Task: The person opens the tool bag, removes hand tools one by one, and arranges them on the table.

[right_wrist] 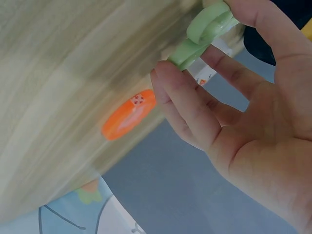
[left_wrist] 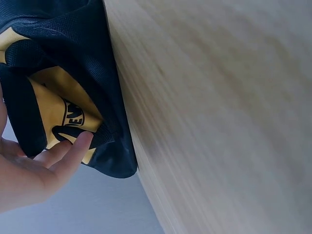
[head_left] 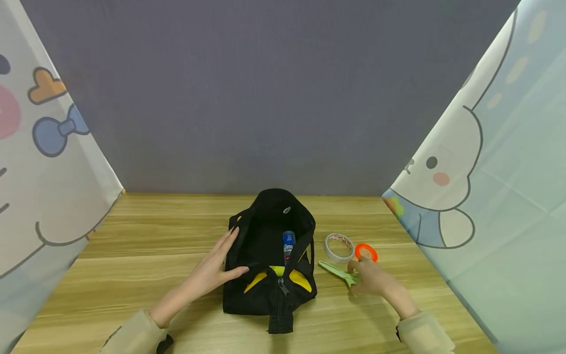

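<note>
A black bag (head_left: 269,300) with yellow patches stands unzipped, its mouth spread wide. A slim blue cylinder (head_left: 289,242), perhaps a can, is upright inside it at the right. My left hand (head_left: 213,269) rests on the bag's left side, with fingers fairly straight. In the left wrist view those fingers (left_wrist: 73,156) touch a yellow lettered part of the bag; the thumb is hidden there. To the right of the bag, my right hand (head_left: 373,278) pinches the handles of light green scissors (head_left: 333,270). The green handle loops (right_wrist: 204,29) show between thumb and fingers.
Behind the scissors lie a roll of white tape (head_left: 328,250) and an orange ring-shaped roll (head_left: 374,254) on the wooden table (head_left: 168,221). A grey panel (head_left: 252,98) rises at the back. Printed cartoon sheets (head_left: 508,162) hang on both sides.
</note>
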Demonstrator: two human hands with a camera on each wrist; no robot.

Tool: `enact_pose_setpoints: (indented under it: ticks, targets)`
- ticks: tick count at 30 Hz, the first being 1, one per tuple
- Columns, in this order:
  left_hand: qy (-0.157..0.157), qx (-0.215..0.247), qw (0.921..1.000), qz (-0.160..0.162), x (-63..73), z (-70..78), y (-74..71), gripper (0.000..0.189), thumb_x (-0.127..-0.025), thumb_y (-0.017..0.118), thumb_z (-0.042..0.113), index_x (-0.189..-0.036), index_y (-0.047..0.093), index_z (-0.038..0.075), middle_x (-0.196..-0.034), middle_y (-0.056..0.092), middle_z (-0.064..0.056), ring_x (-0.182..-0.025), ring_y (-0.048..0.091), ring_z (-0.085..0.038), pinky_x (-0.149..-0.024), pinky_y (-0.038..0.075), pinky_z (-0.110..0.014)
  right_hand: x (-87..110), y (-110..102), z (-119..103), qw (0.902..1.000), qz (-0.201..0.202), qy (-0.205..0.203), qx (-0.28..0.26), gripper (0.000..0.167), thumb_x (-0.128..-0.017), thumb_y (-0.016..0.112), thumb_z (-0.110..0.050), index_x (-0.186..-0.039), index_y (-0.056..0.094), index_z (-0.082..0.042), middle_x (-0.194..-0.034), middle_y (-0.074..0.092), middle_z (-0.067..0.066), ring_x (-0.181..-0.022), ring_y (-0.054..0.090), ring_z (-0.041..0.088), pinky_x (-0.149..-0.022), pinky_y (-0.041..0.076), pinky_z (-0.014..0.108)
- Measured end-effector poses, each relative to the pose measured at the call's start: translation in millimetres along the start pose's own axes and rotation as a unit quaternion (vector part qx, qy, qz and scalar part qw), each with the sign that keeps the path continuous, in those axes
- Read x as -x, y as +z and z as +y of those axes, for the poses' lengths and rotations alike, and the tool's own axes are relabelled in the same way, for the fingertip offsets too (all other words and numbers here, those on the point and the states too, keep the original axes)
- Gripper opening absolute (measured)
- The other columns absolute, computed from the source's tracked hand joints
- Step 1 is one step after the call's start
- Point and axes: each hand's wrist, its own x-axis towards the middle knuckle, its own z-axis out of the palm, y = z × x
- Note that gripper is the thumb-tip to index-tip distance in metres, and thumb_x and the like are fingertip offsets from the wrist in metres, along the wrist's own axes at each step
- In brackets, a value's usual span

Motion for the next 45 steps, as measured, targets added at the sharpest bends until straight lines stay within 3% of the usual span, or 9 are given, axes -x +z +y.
enact_pose_setpoints:
  ticks: [18, 34, 40, 45]
  targets:
    - [-0.001, 0.008, 1.0000, 0.000, -0.9, -1.8, 1.4, 0.097, -0.088, 0.072, 0.046, -0.161, 0.015, 0.015, -0.164, 0.017, -0.023, -0.144, 0.032, -0.050, -0.102, 0.041, -0.067, -0.9, 9.5, 3.2, 0.9999, 0.011, 0.010, -0.006, 0.036, -0.069, 0.087, -0.010, -0.095, 0.063, -0.008, -0.089, 0.050, 0.007, -0.073, 0.045, 0.017, -0.061, 0.040, 0.028]
    - [0.002, 0.009, 1.0000, 0.000, -1.0, -1.0, 0.1, 0.097, -0.088, 0.073, 0.043, -0.161, 0.015, 0.013, -0.164, 0.018, -0.023, -0.143, 0.034, -0.050, -0.101, 0.042, -0.067, -0.5, 8.5, -10.6, 0.9990, 0.010, 0.040, 0.016, 0.038, -0.067, 0.090, -0.009, -0.095, 0.065, -0.006, -0.087, 0.054, 0.006, -0.071, 0.047, 0.017, -0.062, 0.043, 0.031]
    - [-0.004, 0.015, 0.9999, -0.006, -0.7, -0.8, 0.3, 0.098, -0.088, 0.073, 0.044, -0.161, 0.014, 0.015, -0.164, 0.016, -0.023, -0.144, 0.033, -0.050, -0.102, 0.041, -0.067, -1.0, 4.4, -12.4, 0.9988, 0.016, 0.026, 0.038, 0.039, -0.067, 0.091, -0.012, -0.095, 0.065, -0.005, -0.088, 0.057, 0.006, -0.071, 0.048, 0.016, -0.060, 0.045, 0.031]
    - [-0.008, 0.018, 0.9998, -0.006, -0.5, -0.6, 0.3, 0.098, -0.088, 0.073, 0.045, -0.161, 0.013, 0.017, -0.165, 0.016, -0.022, -0.144, 0.033, -0.050, -0.102, 0.041, -0.067, -6.2, -8.2, -15.8, 0.9963, 0.040, 0.003, 0.076, 0.039, -0.071, 0.089, -0.016, -0.098, 0.064, -0.005, -0.098, 0.062, 0.013, -0.071, 0.051, 0.016, -0.059, 0.047, 0.033]
